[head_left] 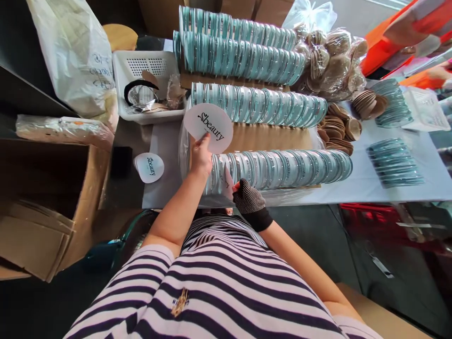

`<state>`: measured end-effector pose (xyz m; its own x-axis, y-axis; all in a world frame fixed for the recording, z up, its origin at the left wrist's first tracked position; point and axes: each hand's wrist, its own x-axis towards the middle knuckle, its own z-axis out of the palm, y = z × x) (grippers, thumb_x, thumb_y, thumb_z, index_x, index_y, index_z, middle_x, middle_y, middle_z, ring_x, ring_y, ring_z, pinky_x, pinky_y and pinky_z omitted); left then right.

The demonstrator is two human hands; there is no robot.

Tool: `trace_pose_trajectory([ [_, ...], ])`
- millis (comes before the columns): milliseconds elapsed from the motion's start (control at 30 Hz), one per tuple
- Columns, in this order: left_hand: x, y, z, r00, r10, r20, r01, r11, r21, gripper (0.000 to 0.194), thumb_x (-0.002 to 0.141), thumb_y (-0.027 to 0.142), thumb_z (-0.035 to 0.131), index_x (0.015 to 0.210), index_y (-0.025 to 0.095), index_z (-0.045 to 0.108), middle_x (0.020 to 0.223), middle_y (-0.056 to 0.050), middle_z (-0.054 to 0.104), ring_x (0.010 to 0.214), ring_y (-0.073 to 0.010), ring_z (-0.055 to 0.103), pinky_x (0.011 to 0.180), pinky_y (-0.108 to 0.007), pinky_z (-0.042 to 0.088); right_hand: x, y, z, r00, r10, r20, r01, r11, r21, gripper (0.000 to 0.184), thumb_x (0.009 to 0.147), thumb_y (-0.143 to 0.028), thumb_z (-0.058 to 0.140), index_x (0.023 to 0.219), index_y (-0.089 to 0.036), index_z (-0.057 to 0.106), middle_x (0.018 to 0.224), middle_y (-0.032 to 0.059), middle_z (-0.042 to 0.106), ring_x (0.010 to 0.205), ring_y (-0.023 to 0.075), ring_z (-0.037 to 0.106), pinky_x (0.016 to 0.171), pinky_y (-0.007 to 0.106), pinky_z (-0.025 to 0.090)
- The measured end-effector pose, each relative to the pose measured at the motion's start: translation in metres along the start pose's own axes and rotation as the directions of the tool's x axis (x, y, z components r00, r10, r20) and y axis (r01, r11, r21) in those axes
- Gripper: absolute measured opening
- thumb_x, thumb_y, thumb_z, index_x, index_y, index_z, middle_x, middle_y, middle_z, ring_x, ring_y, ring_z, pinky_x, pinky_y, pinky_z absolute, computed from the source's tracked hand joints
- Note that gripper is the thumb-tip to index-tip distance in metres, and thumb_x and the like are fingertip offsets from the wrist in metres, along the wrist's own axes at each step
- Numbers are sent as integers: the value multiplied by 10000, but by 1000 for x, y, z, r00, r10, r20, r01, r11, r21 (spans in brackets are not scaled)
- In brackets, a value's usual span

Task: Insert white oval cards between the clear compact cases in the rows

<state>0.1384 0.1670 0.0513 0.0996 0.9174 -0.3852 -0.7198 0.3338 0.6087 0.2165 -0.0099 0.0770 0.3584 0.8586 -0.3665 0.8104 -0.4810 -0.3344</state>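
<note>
My bare left hand (201, 155) pinches a round white label (209, 127) printed "Sbeauty" and holds it up over the near row of clear round cases with teal rims (282, 168). My right hand (248, 200), in a black dotted glove, is closed on a second white label (227, 181) at the left end of that row. A small stack of the same labels (150, 167) lies on the grey table (165, 155) to the left.
Further rows of teal-rimmed cases (257, 106) stand on cardboard behind. A white basket (148, 87) with scraps sits at back left, brown puffs (341, 129) and bagged puffs (328, 59) at right, loose case stacks (393, 162) far right, a cardboard box (45, 207) left.
</note>
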Motion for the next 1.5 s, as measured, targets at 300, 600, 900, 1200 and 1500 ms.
trace_pose_trajectory([
  [300, -3, 1, -2, 1000, -3, -7, 2, 999, -45, 207, 844, 166, 644, 1041, 180, 707, 1220, -99, 715, 1260, -226, 600, 1084, -426, 465, 15, -8, 21, 988, -105, 111, 135, 942, -306, 360, 1020, -304, 309, 1163, -204, 624, 994, 129, 737, 892, 237, 709, 719, 284, 447],
  [600, 1, 17, 0, 975, -181, -129, 161, 975, -154, 396, 968, 264, 516, 1364, 260, 537, 1496, -56, 521, 1400, -223, 458, 1178, -606, 255, 23, 10, 11, 834, -284, 473, -164, 690, 705, 315, 961, -330, 412, 1260, -230, 431, 1049, 90, 733, 684, 164, 683, 612, 289, 535],
  [900, 8, 20, -6, 967, -216, -137, 171, 944, -281, 432, 982, 312, 445, 1411, 322, 493, 1546, -3, 458, 1463, -182, 358, 1192, -638, 122, 24, -2, 30, 805, -118, 581, -534, 281, 797, 500, 959, -630, 411, 951, -151, 553, 577, 27, 633, 406, 137, 538, 392, 224, 396],
  [1200, 15, 20, -8, 965, -207, -161, 154, 944, -292, 434, 971, 309, 446, 1398, 344, 512, 1524, 9, 485, 1458, -174, 368, 1188, -618, 183, 15, -23, 27, 944, -146, 297, -298, 16, 954, 714, 961, -479, 476, 1576, -344, 140, 686, -69, 625, 458, 93, 539, 469, 216, 479],
  [1500, 2, 11, -1, 985, -81, -155, 44, 972, -229, 436, 970, 281, 496, 1406, 272, 516, 1469, -59, 544, 1343, -183, 522, 1125, -438, 423, 41, -3, -16, 900, -152, 408, -262, 558, 787, 597, 940, -344, 493, 1469, -91, 379, 540, -16, 639, 401, 143, 568, 399, 217, 451],
])
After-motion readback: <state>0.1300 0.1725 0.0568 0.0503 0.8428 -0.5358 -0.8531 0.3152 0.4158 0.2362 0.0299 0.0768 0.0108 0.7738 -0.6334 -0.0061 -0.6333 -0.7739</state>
